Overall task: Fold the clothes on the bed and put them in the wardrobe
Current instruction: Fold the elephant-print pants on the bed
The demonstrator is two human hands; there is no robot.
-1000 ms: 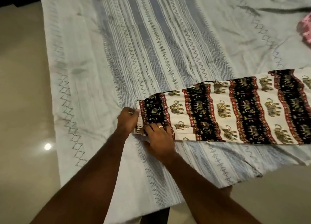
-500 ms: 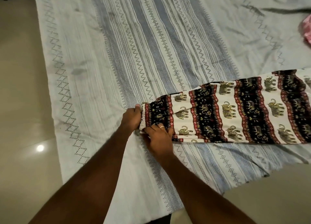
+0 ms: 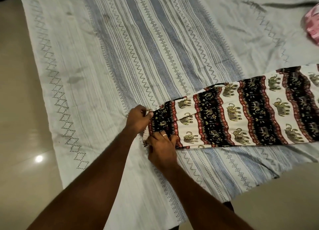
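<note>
Head view: both hands (image 3: 150, 131) grip elephant-print garment (image 3: 241, 115)

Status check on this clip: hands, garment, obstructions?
Left hand and right hand both grip the end of the elephant-print black, cream and red garment. It lies flat on the striped bedsheet. Nothing obstructing.

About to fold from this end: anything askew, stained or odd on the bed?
Mostly tidy. The elephant-print garment lies flat, left hand and right hand gripping its narrow end. Faint dark smudges mark the bedsheet on its left part. A pink cloth sits bunched at the right edge.
</note>
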